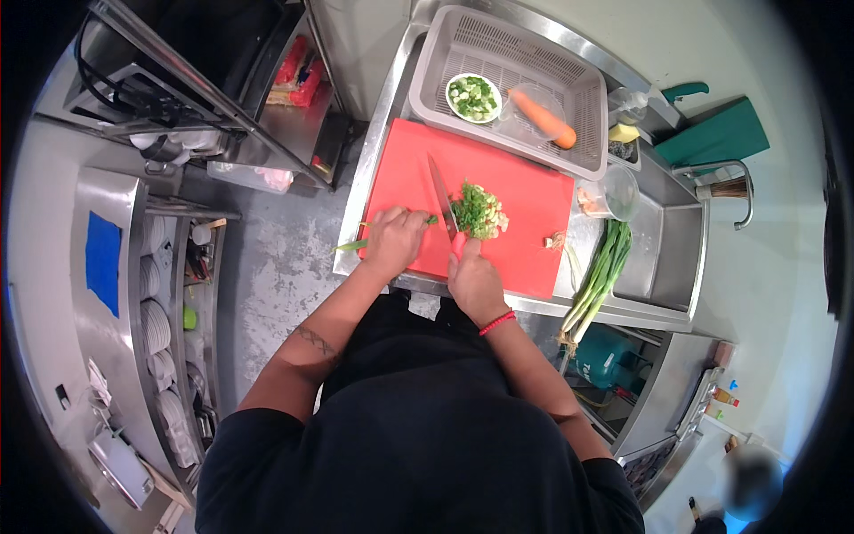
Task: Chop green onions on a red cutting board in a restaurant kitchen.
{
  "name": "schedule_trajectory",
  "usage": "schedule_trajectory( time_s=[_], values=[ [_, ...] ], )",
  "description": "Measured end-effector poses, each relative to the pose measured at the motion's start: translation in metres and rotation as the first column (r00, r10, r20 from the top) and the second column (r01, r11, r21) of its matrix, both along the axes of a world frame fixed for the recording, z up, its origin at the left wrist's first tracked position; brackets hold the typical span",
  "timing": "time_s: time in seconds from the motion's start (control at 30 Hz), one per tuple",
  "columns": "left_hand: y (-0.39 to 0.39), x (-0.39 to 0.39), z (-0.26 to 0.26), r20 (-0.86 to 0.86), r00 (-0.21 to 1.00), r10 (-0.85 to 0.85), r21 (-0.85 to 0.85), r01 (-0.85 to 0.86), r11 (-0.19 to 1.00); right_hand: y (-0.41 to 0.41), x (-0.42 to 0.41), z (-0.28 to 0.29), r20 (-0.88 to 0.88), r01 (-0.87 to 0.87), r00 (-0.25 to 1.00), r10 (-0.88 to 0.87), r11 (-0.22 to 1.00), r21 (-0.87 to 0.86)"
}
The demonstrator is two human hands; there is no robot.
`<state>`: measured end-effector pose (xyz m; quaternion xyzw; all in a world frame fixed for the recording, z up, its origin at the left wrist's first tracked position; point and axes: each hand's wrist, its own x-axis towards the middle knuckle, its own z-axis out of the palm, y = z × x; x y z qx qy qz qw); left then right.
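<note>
On a red cutting board (407,160) my left hand (395,241) presses down on green onion leaves (352,245). Their ends poke out past both sides of my fingers. My right hand (477,277) grips the pink handle of a kitchen knife (442,190), its blade pointing away from me, just right of the leaf tips. Against the blade's right side lies a pile of chopped green onion (479,212). Cut root ends (554,240) rest near the board's right edge. A bunch of whole green onions (600,274) lies to the right, roots hanging over the counter's front edge.
Behind the board stands a grey plastic basket (594,120) holding a white bowl of chopped green onion (474,98), a carrot (544,120) and a clear container. A clear tub (619,192) stands beside the steel sink (674,267). A metal shelf rack (253,127) rises at left.
</note>
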<state>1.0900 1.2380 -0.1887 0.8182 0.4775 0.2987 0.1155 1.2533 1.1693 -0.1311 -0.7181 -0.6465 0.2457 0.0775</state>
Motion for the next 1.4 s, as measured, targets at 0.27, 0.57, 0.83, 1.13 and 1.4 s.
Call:
schedule_trajectory(
  time_s=[0.27,0.57,0.83,1.13,1.4],
  values=[
    [0.012,0.011,0.014,-0.018,0.998,0.063,-0.373,-0.065,0.925,-0.001,0.000,-0.001,0.029,0.007,1.000,-0.007,1.000,0.004],
    [0.019,0.021,0.022,-0.081,0.968,0.239,-0.498,-0.247,0.831,-0.002,-0.010,0.002,-0.009,0.018,1.000,-0.018,1.000,-0.011],
    [0.013,0.015,0.005,-0.027,0.981,0.193,-0.347,-0.190,0.918,0.002,-0.006,-0.001,-0.038,-0.006,0.999,0.005,1.000,-0.025],
    [0.004,0.001,-0.013,-0.071,0.996,-0.051,0.162,0.062,0.985,0.014,-0.008,0.003,0.114,-0.109,0.988,0.103,0.993,0.045],
    [-0.004,-0.010,-0.001,-0.223,0.967,-0.120,0.078,0.140,0.987,0.015,-0.014,0.005,0.243,-0.221,0.951,0.190,0.969,0.107]
  ],
)
